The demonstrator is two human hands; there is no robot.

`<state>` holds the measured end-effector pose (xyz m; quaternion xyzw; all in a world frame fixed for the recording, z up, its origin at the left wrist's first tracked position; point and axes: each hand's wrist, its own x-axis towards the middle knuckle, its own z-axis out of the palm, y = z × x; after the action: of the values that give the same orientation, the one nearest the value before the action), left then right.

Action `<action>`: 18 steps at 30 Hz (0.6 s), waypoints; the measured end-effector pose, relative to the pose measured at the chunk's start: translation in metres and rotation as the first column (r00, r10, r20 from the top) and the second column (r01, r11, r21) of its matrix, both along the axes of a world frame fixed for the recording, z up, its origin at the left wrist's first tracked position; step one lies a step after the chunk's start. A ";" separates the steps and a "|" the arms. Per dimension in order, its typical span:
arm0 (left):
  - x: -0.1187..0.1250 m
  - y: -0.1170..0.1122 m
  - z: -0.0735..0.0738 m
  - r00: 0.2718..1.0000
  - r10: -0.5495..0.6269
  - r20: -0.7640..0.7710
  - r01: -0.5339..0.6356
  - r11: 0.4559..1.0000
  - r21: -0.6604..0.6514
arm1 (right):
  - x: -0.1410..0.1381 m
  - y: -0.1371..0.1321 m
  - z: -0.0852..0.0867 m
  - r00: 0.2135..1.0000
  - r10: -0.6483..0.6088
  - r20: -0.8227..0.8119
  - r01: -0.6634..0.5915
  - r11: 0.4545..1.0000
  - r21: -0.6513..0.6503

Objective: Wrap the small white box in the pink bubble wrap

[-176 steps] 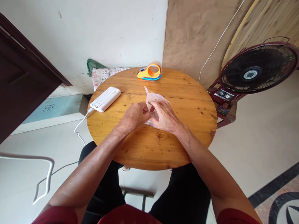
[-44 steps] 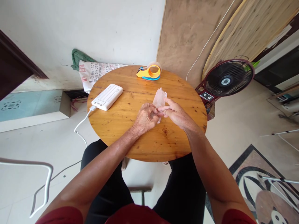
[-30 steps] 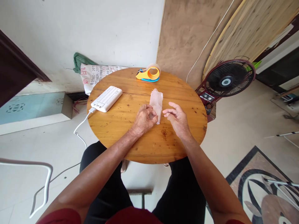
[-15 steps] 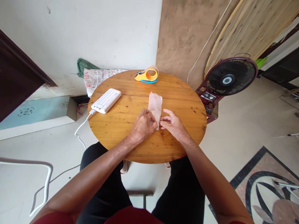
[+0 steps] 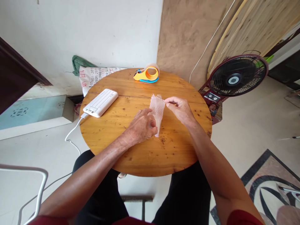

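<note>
A narrow piece of pale pink, see-through bubble wrap [image 5: 157,109] stands lengthwise over the table, its top edge ragged. My left hand [image 5: 142,126] is at its lower left edge, the fingers curled against the wrap and the index finger reaching along it. Part of that grip is hidden behind the hand. Up at the top right corner, my right hand [image 5: 180,109] pinches the wrap's edge between thumb and forefinger.
The wooden table [image 5: 131,159] is round. A yellow and blue tape dispenser [image 5: 146,75] sits at its far edge. On the left lies a white power bank [image 5: 101,102] with a cable plugged in. A fan [image 5: 234,79] stands right of the table.
My right hand has moved up from the wrap's lower end to its top right corner and pinches it there. The wrap's right side now looks lifted or folded. The view has shifted slightly.
</note>
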<state>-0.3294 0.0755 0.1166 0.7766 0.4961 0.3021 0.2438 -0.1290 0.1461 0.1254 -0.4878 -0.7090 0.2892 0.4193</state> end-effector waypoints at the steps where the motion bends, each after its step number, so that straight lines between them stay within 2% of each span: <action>1: 0.000 0.002 0.001 1.000 -0.020 -0.005 0.020 1.000 -0.016 | -0.001 0.007 0.001 1.000 0.015 0.028 -0.015 1.000 0.001; 5: -0.002 0.005 0.001 0.996 -0.080 0.033 0.081 0.997 -0.010 | -0.006 0.028 -0.004 0.997 0.030 0.065 -0.031 1.000 0.006; 8: -0.002 0.002 -0.004 0.996 -0.062 0.062 0.061 0.998 0.008 | -0.006 0.036 -0.013 0.999 0.010 0.038 -0.010 1.000 0.014; 13: 0.000 0.000 -0.006 0.997 -0.045 0.067 0.046 0.999 -0.002 | -0.002 0.037 -0.015 0.998 0.010 0.067 -0.011 1.000 0.007; 18: 0.001 -0.001 -0.001 0.994 -0.063 0.088 0.066 0.997 -0.031 | -0.001 0.036 -0.011 0.993 0.085 0.086 -0.087 0.996 0.016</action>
<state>-0.3279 0.0749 0.1152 0.7743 0.4647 0.3191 0.2878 -0.1299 0.1826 0.1140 -0.4646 -0.7493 0.2789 0.3806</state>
